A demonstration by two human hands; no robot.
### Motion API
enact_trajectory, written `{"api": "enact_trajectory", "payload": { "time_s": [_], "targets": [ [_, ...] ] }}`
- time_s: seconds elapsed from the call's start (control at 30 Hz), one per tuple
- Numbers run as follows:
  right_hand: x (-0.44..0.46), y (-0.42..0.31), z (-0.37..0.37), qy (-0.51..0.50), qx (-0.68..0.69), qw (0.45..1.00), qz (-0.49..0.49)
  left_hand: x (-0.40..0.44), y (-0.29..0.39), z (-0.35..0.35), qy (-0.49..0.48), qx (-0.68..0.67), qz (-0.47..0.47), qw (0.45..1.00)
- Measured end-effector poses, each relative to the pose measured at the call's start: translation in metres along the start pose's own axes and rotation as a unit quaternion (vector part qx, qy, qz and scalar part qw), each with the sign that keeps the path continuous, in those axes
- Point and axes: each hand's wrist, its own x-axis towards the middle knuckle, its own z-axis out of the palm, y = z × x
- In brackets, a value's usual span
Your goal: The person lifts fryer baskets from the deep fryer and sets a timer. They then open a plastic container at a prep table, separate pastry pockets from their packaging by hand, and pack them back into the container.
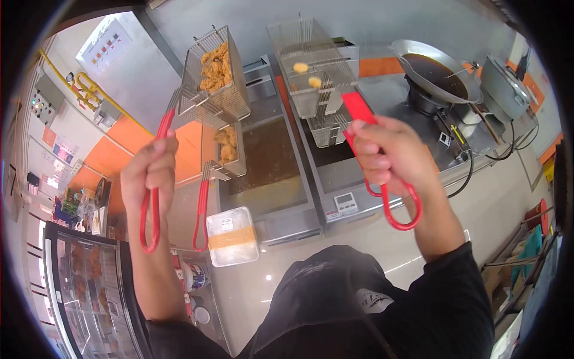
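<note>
My left hand [150,170] is closed round the red handle of a wire fryer basket [239,90], raised at the left. Brown fried chicken [216,67] lies inside it. Below hangs another basket [222,170] with more fried chicken and its own red handle [202,206]. My right hand [391,149] grips the red handle of a second raised fryer basket [306,45]. Two small yellow pieces [314,82] show in that one; their kind is unclear. Beneath it sits a further wire basket [327,133], partly hidden.
A fryer vat [269,143] of brown oil stands ahead. To its right are a digital timer [345,203], a wok [439,69] of dark liquid and a lidded metal pot [508,87]. A plastic box [232,236] is near my left arm. A glass display cabinet [89,293] stands lower left.
</note>
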Motion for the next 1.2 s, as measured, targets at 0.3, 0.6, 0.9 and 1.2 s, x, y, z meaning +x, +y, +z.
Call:
{"api": "enact_trajectory", "payload": {
  "time_s": [0.3,0.6,0.9,1.2],
  "targets": [
    [0.049,0.096,0.037,-0.017,0.061,0.996,0.067,0.008,0.061,0.009,-0.012,0.03,0.024,0.999],
    [0.142,0.168,0.064,-0.018,0.069,0.995,0.077,0.031,0.08,0.026,-0.076,0.029,-0.006,0.997],
    [0.152,0.235,0.077,0.071,0.03,0.991,0.109,0.065,0.052,0.031,-0.117,0.013,-0.091,0.989],
    [0.024,0.203,0.068,0.016,-0.369,0.893,-0.259,0.125,-0.064,0.062,-0.143,-0.013,-0.161,0.976]
  ]
}}
